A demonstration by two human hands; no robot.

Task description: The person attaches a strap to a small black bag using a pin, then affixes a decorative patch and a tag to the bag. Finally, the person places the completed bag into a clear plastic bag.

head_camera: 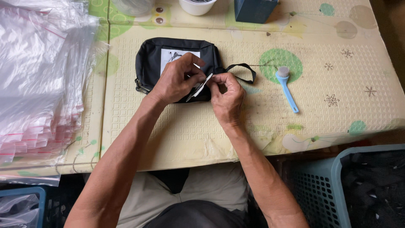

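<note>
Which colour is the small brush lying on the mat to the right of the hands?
The brush is light blue with pale bristles, seen in the head view.

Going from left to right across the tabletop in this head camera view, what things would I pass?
Stack of clear plastic bags → black pouch → left hand → right hand, both hands pinching a small tag → blue brush.
</note>
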